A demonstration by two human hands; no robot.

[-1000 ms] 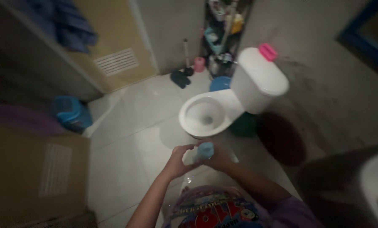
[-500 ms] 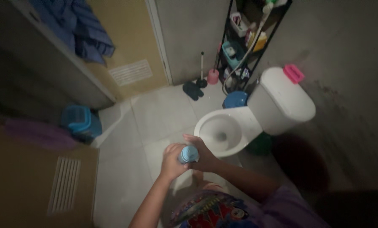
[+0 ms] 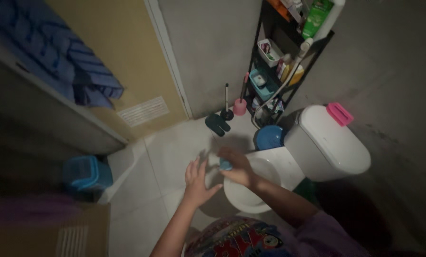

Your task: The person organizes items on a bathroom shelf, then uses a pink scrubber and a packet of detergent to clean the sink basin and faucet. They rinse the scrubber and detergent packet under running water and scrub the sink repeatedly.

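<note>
Over the white toilet bowl point(image 3: 270, 177) | right hand point(image 3: 237, 167): arm reaching forward, fingers curled and pinching a small blue bottle point(image 3: 225, 164) above the bowl's near rim | left hand point(image 3: 197, 183): raised just beside it, palm open, fingers spread, touching nothing | blue bin point(image 3: 86, 173) well apart on floor

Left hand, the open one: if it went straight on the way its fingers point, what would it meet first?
Probably nothing soon: the left hand points up-frame over bare pale floor tiles, toward the dark slippers by the wall. Depth is unclear.
</note>
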